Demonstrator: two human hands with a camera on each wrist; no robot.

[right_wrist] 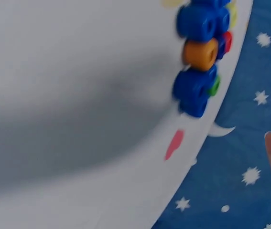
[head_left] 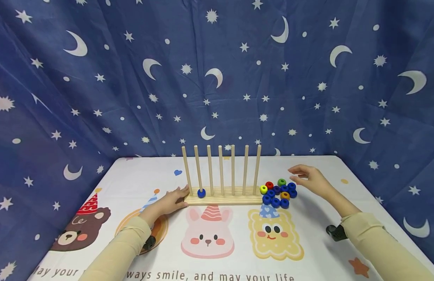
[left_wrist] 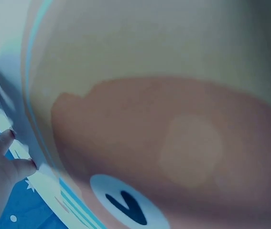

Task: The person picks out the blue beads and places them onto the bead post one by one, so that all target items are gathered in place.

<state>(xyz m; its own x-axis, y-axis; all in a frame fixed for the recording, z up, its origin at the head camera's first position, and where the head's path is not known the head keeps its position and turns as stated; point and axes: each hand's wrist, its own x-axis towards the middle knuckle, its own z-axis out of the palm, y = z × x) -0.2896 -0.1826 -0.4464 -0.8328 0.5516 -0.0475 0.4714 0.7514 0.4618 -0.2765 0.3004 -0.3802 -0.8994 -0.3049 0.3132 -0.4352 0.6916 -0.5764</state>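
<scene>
A wooden peg stand [head_left: 225,200] with a row of several upright pegs stands on the table. One blue bead [head_left: 201,194] is at the foot of its second peg from the left. My left hand [head_left: 172,202] rests with spread fingers at the stand's left end; its fingers [left_wrist: 1,142] show at the left edge of the left wrist view. Off the right end lies a cluster of loose beads: several blue beads [head_left: 275,204], a yellow bead [head_left: 264,191], a red bead [head_left: 269,186], a green bead [head_left: 281,183] and an orange bead [head_left: 285,198]. Just right of them hovers my right hand [head_left: 312,181], fingers loosely bent, holding nothing.
A white tablecloth [head_left: 238,234] printed with cartoon animals and lettering covers the table. Behind it and at the sides hangs a blue curtain [head_left: 231,117] with moons and stars. Black wrist devices [head_left: 335,232] sit below the sleeves.
</scene>
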